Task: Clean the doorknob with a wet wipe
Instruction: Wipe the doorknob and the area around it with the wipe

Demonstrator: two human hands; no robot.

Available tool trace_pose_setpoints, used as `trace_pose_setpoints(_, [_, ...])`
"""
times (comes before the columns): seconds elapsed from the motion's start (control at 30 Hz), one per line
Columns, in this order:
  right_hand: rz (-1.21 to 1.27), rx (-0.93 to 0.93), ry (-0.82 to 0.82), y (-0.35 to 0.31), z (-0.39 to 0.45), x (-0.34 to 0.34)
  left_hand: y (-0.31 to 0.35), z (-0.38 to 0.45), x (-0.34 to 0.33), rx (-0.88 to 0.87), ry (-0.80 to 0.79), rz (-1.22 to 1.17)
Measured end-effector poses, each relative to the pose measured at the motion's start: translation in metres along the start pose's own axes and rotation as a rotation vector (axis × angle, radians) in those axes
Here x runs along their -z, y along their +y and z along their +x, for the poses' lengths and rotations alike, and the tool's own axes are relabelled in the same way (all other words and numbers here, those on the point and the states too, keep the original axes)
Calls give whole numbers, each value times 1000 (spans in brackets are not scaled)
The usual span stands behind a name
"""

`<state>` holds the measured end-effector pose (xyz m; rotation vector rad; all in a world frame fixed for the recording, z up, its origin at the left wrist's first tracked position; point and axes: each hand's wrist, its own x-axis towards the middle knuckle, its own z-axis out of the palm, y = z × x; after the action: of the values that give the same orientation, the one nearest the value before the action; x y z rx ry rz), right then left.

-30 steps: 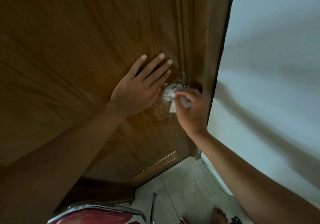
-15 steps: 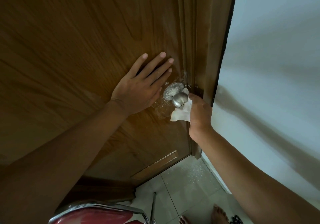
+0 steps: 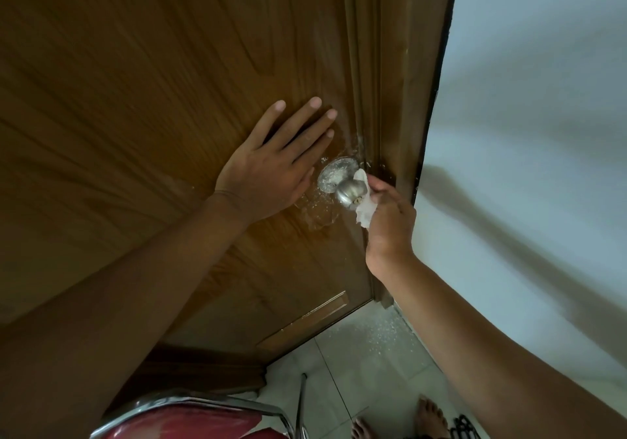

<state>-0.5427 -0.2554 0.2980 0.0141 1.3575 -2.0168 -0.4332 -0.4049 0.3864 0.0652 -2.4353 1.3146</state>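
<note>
Right now my left hand [image 3: 271, 170] lies flat against the wooden door [image 3: 152, 99], fingers straight and spread a little, palm pressed to the panel just left of the doorknob [image 3: 351, 191]. My right hand [image 3: 390, 221] comes in from the right side and pinches a crumpled white wet wipe [image 3: 364, 209] between its curled fingers, holding it against the right flank of the knob. Part of the wipe sticks up above my fingers beside the knob and part bunches out below it.

That doorknob is a round silver one, close to the right edge of the door, standing out toward me from a round backplate [image 3: 334, 174] speckled with white residue. Wet-looking streaks and pale smears mark the wood around the plate and just below it.

Right of the door runs the dark door frame [image 3: 407, 82], and beyond that a pale wall [image 3: 526, 133]. Down near me the floor [image 3: 356, 364] is light tile with white specks scattered near the foot of the frame. My bare feet [image 3: 431, 418] show at the bottom edge, and a red seat with a chrome rim [image 3: 190, 418] sits low at the near left.
</note>
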Motion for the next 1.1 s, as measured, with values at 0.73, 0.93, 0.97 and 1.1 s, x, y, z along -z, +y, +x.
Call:
trace_pose_setpoints(0.73, [610, -604, -27, -16, -13, -9, 0, 0, 1, -6, -10, -15])
trace_pose_setpoints(0.93, [489, -470, -6, -10, -15, -17, -2, 1, 3, -14, -23, -6])
trace_pose_setpoints(0.97, [462, -429, 8, -5, -16, -19, -1, 0, 3, -14, -22, -6])
trace_pose_setpoints(1.1, [254, -219, 178, 0, -18, -19, -1, 1, 4, -12, -13, -2])
